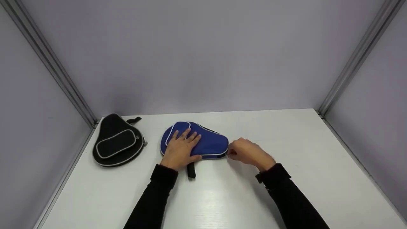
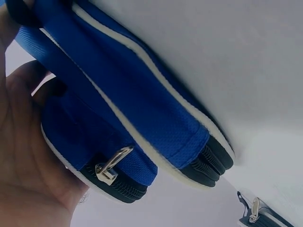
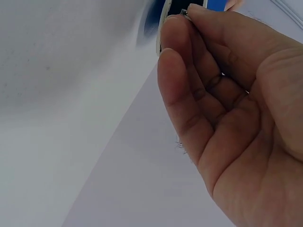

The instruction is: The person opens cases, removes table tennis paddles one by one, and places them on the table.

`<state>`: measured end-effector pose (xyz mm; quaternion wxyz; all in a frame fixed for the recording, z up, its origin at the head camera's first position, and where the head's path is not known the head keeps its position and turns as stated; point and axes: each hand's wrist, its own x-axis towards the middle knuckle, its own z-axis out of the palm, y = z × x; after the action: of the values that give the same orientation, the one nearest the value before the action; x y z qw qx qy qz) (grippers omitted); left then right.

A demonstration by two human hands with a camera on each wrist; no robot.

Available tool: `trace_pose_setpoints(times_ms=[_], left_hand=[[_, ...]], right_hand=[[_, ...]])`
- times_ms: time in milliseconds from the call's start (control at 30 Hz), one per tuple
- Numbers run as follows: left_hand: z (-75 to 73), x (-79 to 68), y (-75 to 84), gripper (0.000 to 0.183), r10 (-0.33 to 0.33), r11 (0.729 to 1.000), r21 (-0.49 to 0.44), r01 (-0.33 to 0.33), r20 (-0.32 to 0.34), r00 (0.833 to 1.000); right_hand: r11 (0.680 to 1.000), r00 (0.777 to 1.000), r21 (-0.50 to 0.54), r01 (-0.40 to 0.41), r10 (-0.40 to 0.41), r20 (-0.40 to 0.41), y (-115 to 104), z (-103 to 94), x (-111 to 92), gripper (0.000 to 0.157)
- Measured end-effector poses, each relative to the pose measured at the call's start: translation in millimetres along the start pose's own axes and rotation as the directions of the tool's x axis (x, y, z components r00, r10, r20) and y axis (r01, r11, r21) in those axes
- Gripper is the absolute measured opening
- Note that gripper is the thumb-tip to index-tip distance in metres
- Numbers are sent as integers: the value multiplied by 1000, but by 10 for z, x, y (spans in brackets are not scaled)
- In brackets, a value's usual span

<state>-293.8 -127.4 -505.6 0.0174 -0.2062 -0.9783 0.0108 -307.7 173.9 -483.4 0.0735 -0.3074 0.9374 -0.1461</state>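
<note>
White table (image 1: 318,178): is bearing two cases. Blue case (image 1: 211,143): is lying mid-table. Black case (image 1: 116,143): is lying leftward. Left hand (image 1: 180,149): is resting on the blue case, fingers outspread. Right hand (image 1: 249,152): is pinching a metal pull (image 3: 184,13) at its narrow end.

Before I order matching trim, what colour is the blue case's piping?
The piping is white, seen best in the left wrist view.
</note>
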Motion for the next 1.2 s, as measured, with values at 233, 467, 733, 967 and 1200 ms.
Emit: trace_pose_setpoints(times_ms=[233,467,733,967,1200], left_hand=[[-4,0,13,91,1,1000,1,-1,2,1000],[0,-10,35,90,3,1000,14,-3,-26,1000],[-14,-21,48,89,12,1000,23,-11,-26,1000],[-3,-9,31,89,34,999,26,-34,-12,999],[-27,-28,29,91,69,998,-8,-69,-15,998]], right_hand=[[1000,1000,-10,-8,8,-16,-110,54,-5,9],[998,998,-51,-22,18,-60,-313,187,45,7],[996,997,-92,-17,10,-81,-388,218,45,6],[998,998,-64,-13,9,-68,-353,140,24,7],[999,996,41,4,-1,-91,-248,-95,-31,14]])
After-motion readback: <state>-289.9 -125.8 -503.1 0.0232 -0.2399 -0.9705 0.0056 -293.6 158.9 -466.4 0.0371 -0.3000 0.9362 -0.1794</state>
